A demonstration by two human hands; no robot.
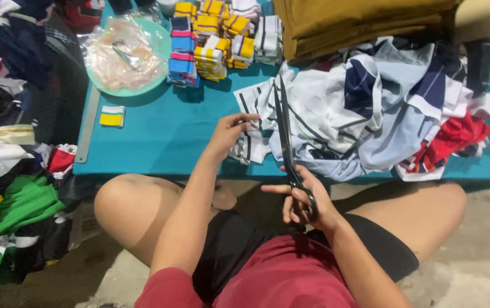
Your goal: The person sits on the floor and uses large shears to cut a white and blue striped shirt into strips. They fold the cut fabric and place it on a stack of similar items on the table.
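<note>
Right hand (305, 202) grips black scissors (285, 131); left hand (228, 132) pinches striped cloth (256, 108) — the round teal tray (159, 34) holds crinkled clear plastic, perhaps bagged pieces.

We count one pair of black scissors (286, 137), long-bladed, near the middle of the scene. Two hands are in view, one left hand (229, 132) and one right hand (305, 199). We see one low teal table (159, 137) across the far half. On it, far left, sits one round pale green plate (159, 34) under one crumpled clear plastic bag (125, 51). One small white and yellow striped band (112, 116) lies alone near the left. One grey ruler (87, 125) runs along the left edge. One heap of cut fabric (370, 114) fills the right. Far centre, the striped band stacks (211, 40) are too crowded for us to count. One folded mustard cloth pile (359, 23) lies far right.
</note>
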